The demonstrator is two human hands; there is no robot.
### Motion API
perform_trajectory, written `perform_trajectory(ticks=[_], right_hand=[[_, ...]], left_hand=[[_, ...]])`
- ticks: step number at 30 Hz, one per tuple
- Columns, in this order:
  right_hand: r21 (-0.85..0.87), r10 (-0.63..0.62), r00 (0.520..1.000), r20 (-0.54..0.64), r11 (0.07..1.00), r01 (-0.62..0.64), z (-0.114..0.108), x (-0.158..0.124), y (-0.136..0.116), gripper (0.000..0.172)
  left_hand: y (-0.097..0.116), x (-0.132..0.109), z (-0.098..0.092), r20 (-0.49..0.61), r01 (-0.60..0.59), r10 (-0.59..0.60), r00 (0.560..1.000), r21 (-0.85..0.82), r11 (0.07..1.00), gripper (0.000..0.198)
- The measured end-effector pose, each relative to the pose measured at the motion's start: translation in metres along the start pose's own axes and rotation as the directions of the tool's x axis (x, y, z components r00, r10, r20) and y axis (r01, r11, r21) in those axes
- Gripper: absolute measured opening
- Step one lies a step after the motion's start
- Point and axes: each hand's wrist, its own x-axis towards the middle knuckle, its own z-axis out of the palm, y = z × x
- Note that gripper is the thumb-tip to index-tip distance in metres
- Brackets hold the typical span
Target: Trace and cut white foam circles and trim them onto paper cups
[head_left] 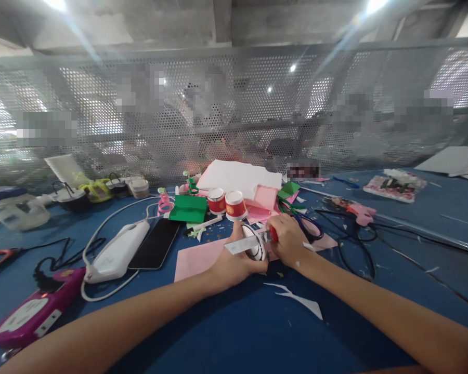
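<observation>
My left hand (229, 271) is wrapped around a white paper cup (259, 252) with dark lines around its rim, tilted on its side. In my right hand (287, 240) is a knife (242, 244) with a wide flat blade and a red handle part. Its blade lies across the cup's round face and reaches over toward my left fingers. Beneath both hands is a pink paper sheet (195, 259). Just beyond them stand two red-and-white cups (236, 206). White paper scraps (302, 302) lie on the near side.
To the left are a black phone (155, 244), a white corded box (119, 252) and a magenta power strip (35, 309). Scissors (311, 228) and a pink glue gun (362, 213) with its cord lie right. Green folded paper (187, 209) sits behind; a perforated metal screen (234, 119) borders the table.
</observation>
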Motion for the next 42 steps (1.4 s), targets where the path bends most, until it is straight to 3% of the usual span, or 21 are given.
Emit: perform_trajectory(ticks=[6,11,16,19,24,31,36,42], right_hand=[[0.027,0.012,0.999,0.048,1.0,-0.013,-0.004,0.003,0.003,0.008],[0.031,0.004,0.996,0.087,0.999,-0.007,-0.003,0.004,0.011,0.009],[0.053,-0.109,0.992,0.065,0.993,0.105,0.0,0.004,0.022,0.006],[0.062,-0.103,0.993,0.053,0.993,0.099,0.0,0.004,0.023,0.008],[0.087,-0.054,0.998,0.02,0.995,0.052,0.003,0.005,0.019,0.008],[0.109,-0.1,0.995,0.031,0.989,0.096,0.008,0.005,0.024,0.008],[0.101,-0.064,0.997,0.037,0.993,0.06,0.008,0.004,0.023,0.007],[0.097,-0.039,0.997,0.063,0.995,0.033,0.004,0.003,0.015,0.01]], left_hand=[[-0.001,0.001,-0.002,-0.065,-0.073,0.083,0.994,0.144,0.987,0.046],[-0.003,0.002,-0.003,-0.099,-0.112,0.126,0.987,0.14,0.984,0.048],[-0.003,0.001,-0.005,-0.144,-0.027,0.04,0.989,0.088,0.996,0.061],[0.0,0.0,-0.004,-0.155,-0.021,0.03,0.987,0.063,0.998,0.062],[0.002,0.001,-0.002,-0.114,-0.107,0.116,0.987,0.077,0.991,0.056],[-0.004,0.001,-0.003,-0.091,-0.067,0.065,0.994,-0.024,0.997,0.065],[0.001,0.0,-0.002,-0.032,-0.056,0.054,0.998,-0.083,0.995,0.065],[0.007,-0.001,0.0,-0.022,-0.057,0.057,0.998,-0.012,0.998,0.056]])
